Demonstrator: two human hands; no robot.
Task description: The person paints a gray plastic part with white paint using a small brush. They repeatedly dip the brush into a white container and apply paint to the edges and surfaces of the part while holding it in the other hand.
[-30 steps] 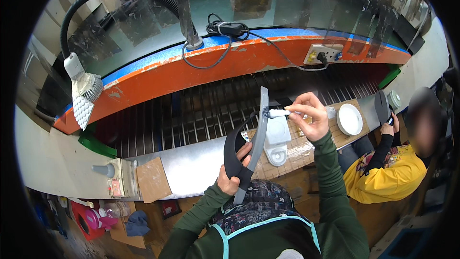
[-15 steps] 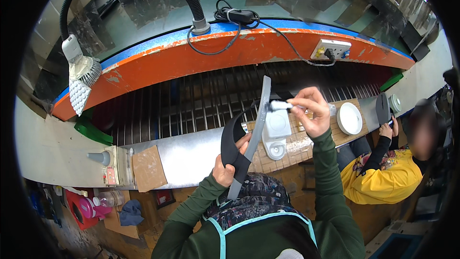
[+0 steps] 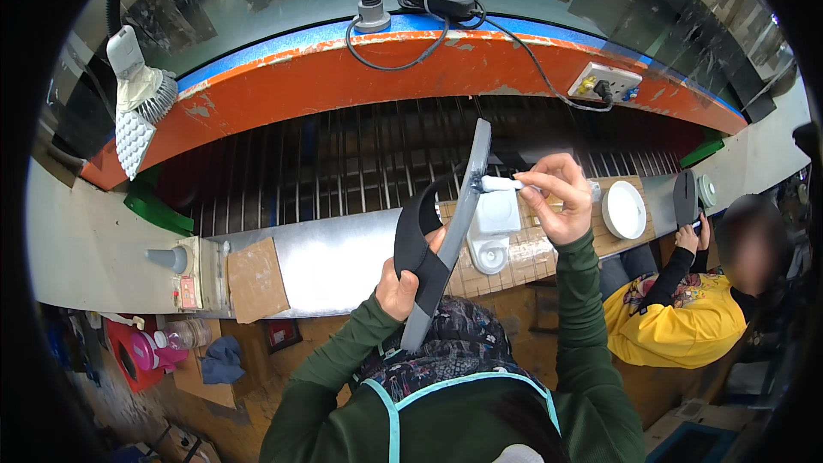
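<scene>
My left hand (image 3: 398, 291) grips a slide sandal by its broad black strap, with fingers inside the strap. The sandal has a grey sole (image 3: 464, 216) and stands tilted on edge, its sole toward my right. Pinched between the thumb and fingers of my right hand (image 3: 559, 197) is a small brush (image 3: 499, 183) with a white handle. Its dark tip touches the sole near the upper end. Behind and below the brush, a white container (image 3: 495, 216) with a small round cup at its near end sits on a taped cardboard sheet (image 3: 533, 259).
A white bowl (image 3: 625, 211) stands right of my right hand. A co-worker in a yellow top (image 3: 677, 330) holds a dark sole (image 3: 684, 195) farther right. Ahead run metal rollers (image 3: 343, 159) under an orange beam (image 3: 283, 84); a lamp (image 3: 137, 111) hangs at left above brown cardboard (image 3: 257, 281).
The brush tip has moved slightly up and left along the sole, from just beside it into contact. The view has shifted a little; both hands keep their holds.
</scene>
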